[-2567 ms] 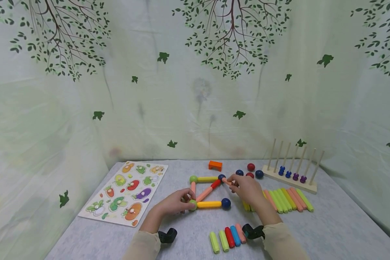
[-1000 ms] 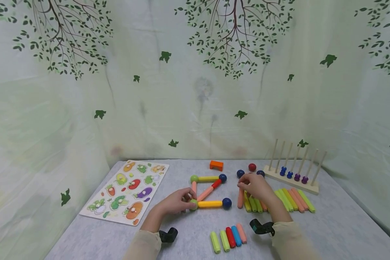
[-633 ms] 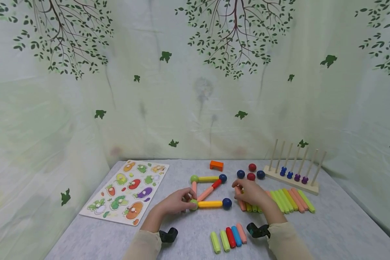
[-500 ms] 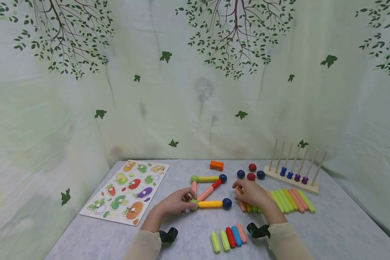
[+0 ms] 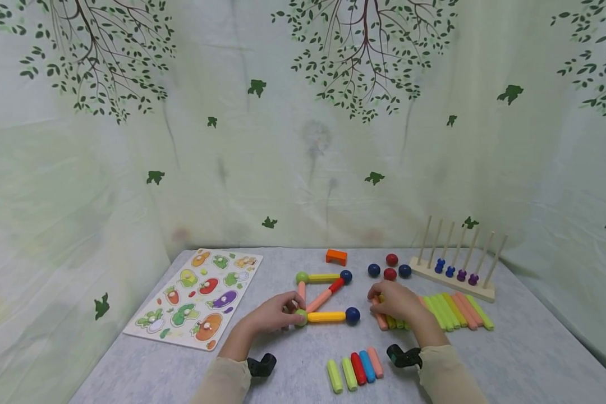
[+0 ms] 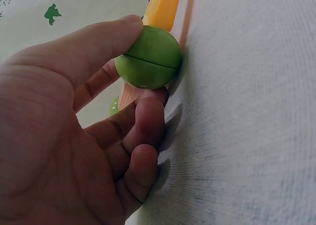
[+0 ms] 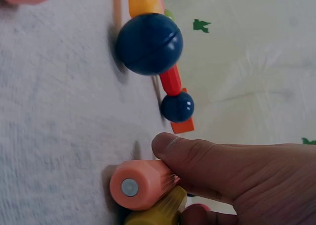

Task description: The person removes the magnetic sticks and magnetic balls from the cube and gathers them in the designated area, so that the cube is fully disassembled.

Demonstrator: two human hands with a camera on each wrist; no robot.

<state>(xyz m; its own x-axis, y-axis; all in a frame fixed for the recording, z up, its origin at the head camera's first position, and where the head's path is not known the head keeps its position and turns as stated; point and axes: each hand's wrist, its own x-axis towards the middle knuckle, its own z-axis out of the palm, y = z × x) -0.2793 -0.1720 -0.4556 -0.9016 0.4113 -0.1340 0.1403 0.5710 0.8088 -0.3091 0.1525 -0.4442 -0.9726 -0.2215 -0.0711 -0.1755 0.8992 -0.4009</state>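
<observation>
My left hand (image 5: 270,313) pinches a green ball (image 6: 150,57) at the near-left corner of a magnetic stick-and-ball frame. From this ball a yellow stick (image 5: 325,317) runs right to a blue ball (image 5: 352,316). A pink stick and red stick (image 5: 336,285) slant up to the far blue ball (image 5: 346,276), and an olive-yellow stick (image 5: 323,278) forms the far side. Over the left end of a row of sticks (image 5: 446,311) lies my right hand (image 5: 396,300). Its thumb touches the outermost pink stick (image 7: 140,183), which lies against a yellow stick (image 7: 155,212); its other fingers are partly hidden.
Several loose sticks (image 5: 358,368) lie near the front edge. Red and blue balls (image 5: 390,274) sit behind my right hand, left of a peg stand (image 5: 454,280). An orange block (image 5: 336,257) stands at the back; a vegetable puzzle board (image 5: 194,300) lies left.
My right hand took the pink stick from the far blue ball and laid it at the row's left end. Since then the row has shifted slightly right. My left hand stays put.
</observation>
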